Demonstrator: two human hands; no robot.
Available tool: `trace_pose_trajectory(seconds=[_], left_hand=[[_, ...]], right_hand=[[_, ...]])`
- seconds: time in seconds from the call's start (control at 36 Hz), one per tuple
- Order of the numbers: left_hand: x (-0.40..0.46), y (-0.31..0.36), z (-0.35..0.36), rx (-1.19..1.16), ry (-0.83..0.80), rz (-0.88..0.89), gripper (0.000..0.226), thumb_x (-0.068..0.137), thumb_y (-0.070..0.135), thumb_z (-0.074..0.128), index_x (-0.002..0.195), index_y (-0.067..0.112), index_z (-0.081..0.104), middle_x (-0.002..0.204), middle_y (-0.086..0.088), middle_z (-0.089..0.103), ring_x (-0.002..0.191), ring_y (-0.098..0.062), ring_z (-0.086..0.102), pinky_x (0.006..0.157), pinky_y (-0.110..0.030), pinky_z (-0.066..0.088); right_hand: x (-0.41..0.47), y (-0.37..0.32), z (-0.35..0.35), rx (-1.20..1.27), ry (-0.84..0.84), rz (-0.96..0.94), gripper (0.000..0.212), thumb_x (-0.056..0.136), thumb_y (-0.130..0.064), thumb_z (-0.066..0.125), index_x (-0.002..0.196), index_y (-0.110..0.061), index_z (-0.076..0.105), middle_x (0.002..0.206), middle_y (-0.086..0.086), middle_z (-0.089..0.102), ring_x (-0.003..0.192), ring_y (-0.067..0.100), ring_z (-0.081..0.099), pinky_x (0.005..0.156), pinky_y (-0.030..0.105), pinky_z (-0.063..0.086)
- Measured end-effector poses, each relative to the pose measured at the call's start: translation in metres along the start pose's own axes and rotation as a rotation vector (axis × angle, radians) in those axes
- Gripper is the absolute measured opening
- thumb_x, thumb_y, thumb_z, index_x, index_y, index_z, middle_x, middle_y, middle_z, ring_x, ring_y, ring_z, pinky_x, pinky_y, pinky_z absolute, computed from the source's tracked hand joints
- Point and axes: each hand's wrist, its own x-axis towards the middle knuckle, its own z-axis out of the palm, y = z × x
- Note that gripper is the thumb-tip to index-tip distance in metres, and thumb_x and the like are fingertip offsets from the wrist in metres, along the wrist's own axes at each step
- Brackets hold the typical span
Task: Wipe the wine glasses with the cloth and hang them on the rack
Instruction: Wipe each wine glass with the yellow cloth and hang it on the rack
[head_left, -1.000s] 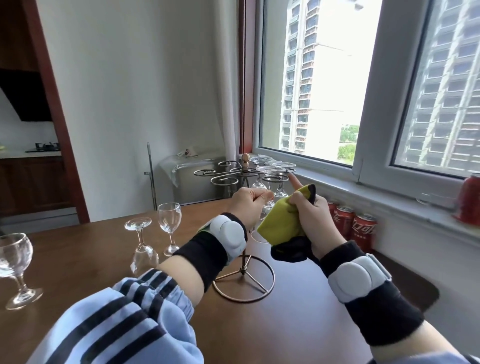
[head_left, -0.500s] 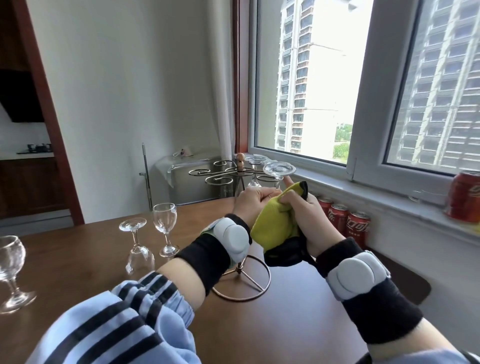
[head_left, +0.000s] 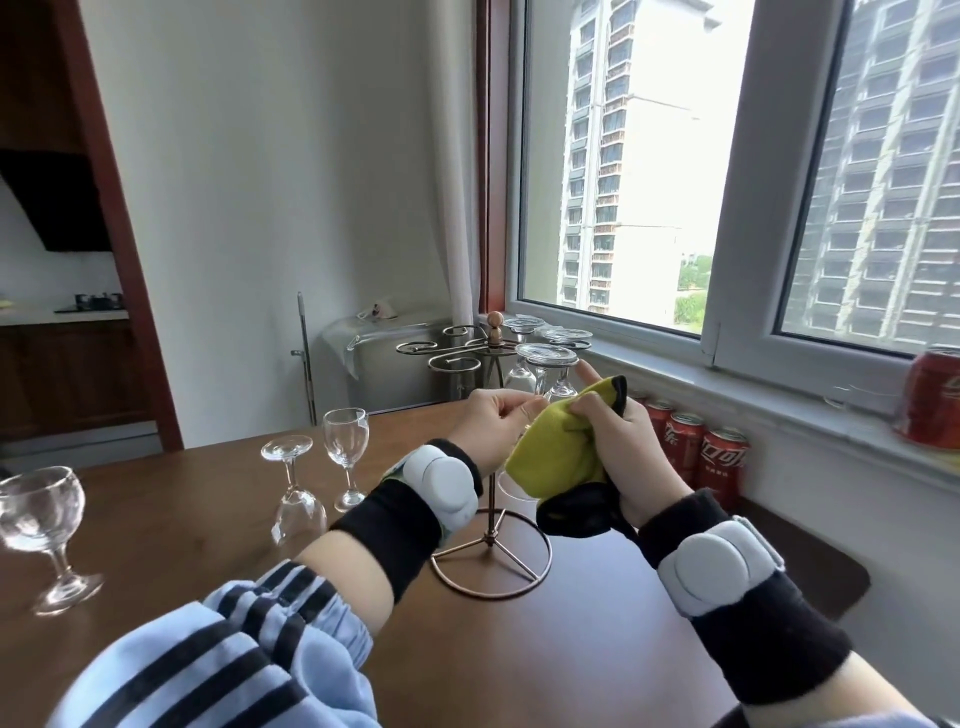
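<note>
3 wine glasses (head_left: 298, 488) left on table (head_left: 571, 649) | L hand (head_left: 491, 426) pinches glass stem to steady | R hand (head_left: 621, 441) grips cloth (head_left: 558, 452) round bowl, wiping

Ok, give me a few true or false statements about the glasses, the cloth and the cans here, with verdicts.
1. The right hand grips a yellow-green cloth with black edging. True.
2. All three clear wine glasses on the brown wooden table stand upright. False: the middle glass is upside down.
3. The copper-coloured wire rack holds no glasses. False: some hang on its window side.
4. Red drink cans stand below the windowsill. True.
</note>
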Motion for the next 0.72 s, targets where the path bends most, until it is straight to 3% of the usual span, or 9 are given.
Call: trace_pose_trajectory(seconds=[0.08, 0.14, 0.25, 0.31, 0.36, 0.44, 0.53, 0.64, 0.72], left_hand=[[-0.004, -0.001, -0.007, -0.032, 0.008, 0.0, 0.025, 0.087, 0.029, 0.067, 0.103, 0.01, 0.069, 0.077, -0.006, 0.063, 0.065, -0.009, 0.056, 0.065, -0.026, 0.053], [-0.005, -0.005, -0.013, -0.027, 0.043, 0.004, 0.03, 0.085, 0.03, 0.068, 0.106, 0.008, 0.065, 0.061, 0.004, 0.048, 0.047, 0.001, 0.044, 0.05, -0.013, 0.04], [-0.009, -0.01, -0.034, -0.065, 0.166, -0.021, 0.059, 0.076, 0.049, 0.072, 0.117, 0.01, 0.056, 0.067, 0.003, 0.049, 0.049, -0.003, 0.041, 0.052, -0.017, 0.036], [-0.01, -0.009, -0.043, -0.133, 0.233, -0.004, 0.089, 0.054, 0.073, 0.074, 0.117, 0.013, 0.054, 0.068, 0.005, 0.051, 0.049, -0.003, 0.04, 0.051, -0.022, 0.035], [-0.007, -0.008, -0.052, -0.206, 0.25, 0.032, 0.102, 0.036, 0.083, 0.072, 0.109, 0.014, 0.054, 0.058, 0.011, 0.045, 0.042, -0.003, 0.03, 0.045, -0.021, 0.027], [-0.007, -0.001, -0.061, -0.303, 0.148, 0.073, 0.094, 0.032, 0.081, 0.075, 0.097, 0.016, 0.053, 0.044, 0.014, 0.042, 0.038, 0.001, 0.025, 0.037, -0.014, 0.023], [-0.009, 0.002, -0.065, -0.314, 0.094, 0.103, 0.089, 0.036, 0.078, 0.076, 0.097, 0.016, 0.054, 0.043, 0.014, 0.041, 0.037, 0.001, 0.025, 0.035, -0.012, 0.022], [-0.007, 0.002, -0.067, -0.266, 0.123, 0.105, 0.068, 0.07, 0.058, 0.069, 0.116, 0.009, 0.057, 0.043, 0.016, 0.039, 0.038, 0.0, 0.023, 0.036, -0.013, 0.021], [-0.007, 0.0, -0.066, -0.208, 0.151, 0.07, 0.049, 0.088, 0.038, 0.061, 0.126, 0.008, 0.053, 0.044, 0.017, 0.044, 0.038, -0.001, 0.031, 0.04, -0.011, 0.025]], right_hand=[[-0.003, 0.003, 0.005, -0.014, 0.049, -0.028, 0.047, 0.096, -0.009, 0.051, 0.141, -0.019, 0.051, 0.117, -0.029, 0.059, 0.111, 0.017, 0.063, 0.098, 0.04, 0.052], [-0.005, 0.004, 0.008, -0.021, 0.079, -0.05, 0.049, 0.095, -0.008, 0.051, 0.143, -0.021, 0.05, 0.113, -0.024, 0.063, 0.109, 0.017, 0.063, 0.101, 0.043, 0.05], [-0.009, 0.008, 0.018, -0.052, 0.116, -0.091, 0.052, 0.095, -0.007, 0.052, 0.146, -0.017, 0.045, 0.132, -0.024, 0.047, 0.126, 0.018, 0.054, 0.109, 0.047, 0.043], [-0.012, 0.008, 0.022, -0.09, 0.137, -0.134, 0.056, 0.093, -0.011, 0.054, 0.147, -0.017, 0.043, 0.139, -0.018, 0.046, 0.128, 0.018, 0.052, 0.11, 0.047, 0.041], [-0.013, 0.01, 0.026, -0.12, 0.144, -0.169, 0.058, 0.093, -0.011, 0.055, 0.148, -0.017, 0.041, 0.133, -0.018, 0.053, 0.117, 0.01, 0.057, 0.108, 0.041, 0.044], [-0.015, 0.013, 0.032, -0.158, 0.147, -0.2, 0.056, 0.094, -0.006, 0.053, 0.148, -0.013, 0.041, 0.108, -0.027, 0.053, 0.094, -0.003, 0.058, 0.1, 0.032, 0.047], [-0.013, 0.015, 0.036, -0.195, 0.153, -0.199, 0.059, 0.094, -0.008, 0.053, 0.15, -0.017, 0.038, 0.124, -0.006, 0.057, 0.106, 0.016, 0.056, 0.105, 0.044, 0.044], [-0.009, 0.013, 0.038, -0.254, 0.135, -0.197, 0.063, 0.094, -0.008, 0.053, 0.153, -0.019, 0.031, 0.113, -0.006, 0.049, 0.115, 0.022, 0.055, 0.105, 0.044, 0.043], [-0.007, 0.012, 0.039, -0.311, 0.12, -0.189, 0.069, 0.094, -0.011, 0.053, 0.154, -0.023, 0.022, 0.115, 0.006, 0.055, 0.108, 0.022, 0.054, 0.104, 0.043, 0.043]])
